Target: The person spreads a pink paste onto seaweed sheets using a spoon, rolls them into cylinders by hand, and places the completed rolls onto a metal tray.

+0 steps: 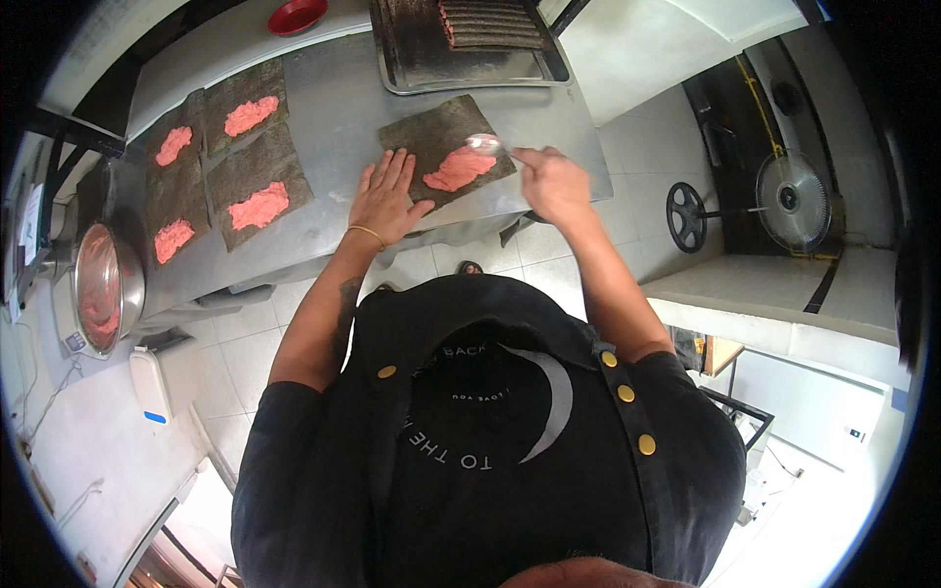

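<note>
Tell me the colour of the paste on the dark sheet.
Pink paste, seen best in the head view.

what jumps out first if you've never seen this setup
The bright pink paste lying on a dark seaweed sheet on the grey metal table, with the right hand holding a shiny metal spoon at it while the left hand lies flat on the sheet's edge. To the left, four more pink-topped sheets, and a round steel bowl of paste.

A seaweed sheet (pixel 446 147) with paste (pixel 459 169) on it lies between the hands; four filled sheets (pixel 221 162) lie to the left, a tray (pixel 461 49) beyond, a bowl (pixel 103 287) far left.
</note>
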The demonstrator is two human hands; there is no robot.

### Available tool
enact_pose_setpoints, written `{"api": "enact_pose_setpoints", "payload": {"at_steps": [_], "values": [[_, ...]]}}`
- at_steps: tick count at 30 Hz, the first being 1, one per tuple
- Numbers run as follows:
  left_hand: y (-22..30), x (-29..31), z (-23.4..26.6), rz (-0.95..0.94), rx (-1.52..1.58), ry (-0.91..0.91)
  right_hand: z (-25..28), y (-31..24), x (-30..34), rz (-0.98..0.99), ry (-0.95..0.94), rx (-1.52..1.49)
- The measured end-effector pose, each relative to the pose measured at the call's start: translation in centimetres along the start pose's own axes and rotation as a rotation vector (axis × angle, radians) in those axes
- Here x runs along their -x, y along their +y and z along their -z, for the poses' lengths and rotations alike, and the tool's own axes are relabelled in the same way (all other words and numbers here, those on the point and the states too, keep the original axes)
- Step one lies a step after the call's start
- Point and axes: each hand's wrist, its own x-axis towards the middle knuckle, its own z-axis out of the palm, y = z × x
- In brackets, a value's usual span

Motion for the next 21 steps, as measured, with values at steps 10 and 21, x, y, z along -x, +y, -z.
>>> {"api": "enact_pose_setpoints", "payload": {"at_steps": [10, 21], "values": [[0.6, 0.3, 0.8, -0.015, 0.004, 0.067, -3.2, 7.8, -4.0, 0.022, 0.053, -0.271], [0.7, 0.3, 0.9, 0.011, -0.045, 0.054, -9.9, 11.0, -5.7, 0.175, 0.206, -0.487]]}}
